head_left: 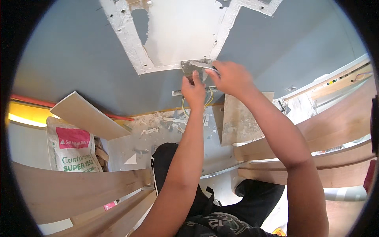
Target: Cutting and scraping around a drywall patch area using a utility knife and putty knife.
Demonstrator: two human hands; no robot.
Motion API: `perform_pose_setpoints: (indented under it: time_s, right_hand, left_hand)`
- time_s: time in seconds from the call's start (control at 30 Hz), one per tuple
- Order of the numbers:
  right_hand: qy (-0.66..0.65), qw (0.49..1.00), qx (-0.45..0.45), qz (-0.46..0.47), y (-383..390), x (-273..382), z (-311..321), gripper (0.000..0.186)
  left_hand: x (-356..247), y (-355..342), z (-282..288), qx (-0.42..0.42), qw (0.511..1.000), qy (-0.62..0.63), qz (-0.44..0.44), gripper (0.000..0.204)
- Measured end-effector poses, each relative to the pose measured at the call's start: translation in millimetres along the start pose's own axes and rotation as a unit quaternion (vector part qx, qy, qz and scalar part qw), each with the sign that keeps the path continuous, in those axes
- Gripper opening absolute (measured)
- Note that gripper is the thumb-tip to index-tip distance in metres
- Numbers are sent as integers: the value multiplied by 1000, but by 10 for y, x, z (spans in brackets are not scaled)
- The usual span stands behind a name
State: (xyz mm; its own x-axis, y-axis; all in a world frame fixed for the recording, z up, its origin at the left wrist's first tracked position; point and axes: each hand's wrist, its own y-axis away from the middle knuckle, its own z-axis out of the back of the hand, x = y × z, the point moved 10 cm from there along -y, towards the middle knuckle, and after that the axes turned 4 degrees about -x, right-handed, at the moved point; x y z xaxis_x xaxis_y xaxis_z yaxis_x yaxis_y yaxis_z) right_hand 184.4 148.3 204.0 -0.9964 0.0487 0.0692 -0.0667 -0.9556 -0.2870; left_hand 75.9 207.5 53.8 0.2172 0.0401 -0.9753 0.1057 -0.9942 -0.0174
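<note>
While the left hand (194, 91) pinches a flat grey metal plate (188, 70) at twelve o'clock, the right hand (233, 78), closed on a silver-bladed scraper (206, 66), should stroke lightly.

The left arm (188, 158), slightly bent, reaches to the far side; the left hand (192, 93) grips, its thumb (196, 76) raised. The right hand (233, 79) (a little blurred) is curled left, its elbow (297, 161) bent.

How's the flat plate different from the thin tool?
The flat plate looks broad and dull grey; the thin tool looks narrower and paler. The left hand holds the plate from below; the right hand grips the tool from the right. Both are near the wall.
</note>
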Motion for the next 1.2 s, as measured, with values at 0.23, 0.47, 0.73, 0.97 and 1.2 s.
perform_pose_setpoints:
  time_s: [0.23, 0.47, 0.73, 0.97, 1.2]
  right_hand:
    - [-11, 999, -36, -36, 182, -466, 161, 43]
    - [105, 990, 48, -77, 208, -201, 314, 46]
    - [-165, 949, -175, -203, 858, 37, 365, 38]
    - [-663, 606, -214, -384, 769, 271, -935, 26]
    - [-702, 527, -266, -398, 406, 535, -857, 23]
  left_hand:
    - [-12, -2, -48, 7, 999, 23, 42, 40]
    - [4, 45, -5, 13, 999, 29, 28, 38]
    - [134, 422, 510, 73, 954, 125, 262, 26]
    - [-701, 1172, 2116, 37, 967, 65, 245, 16]
    - [-1028, 1524, 2600, 113, 975, 96, 163, 24]
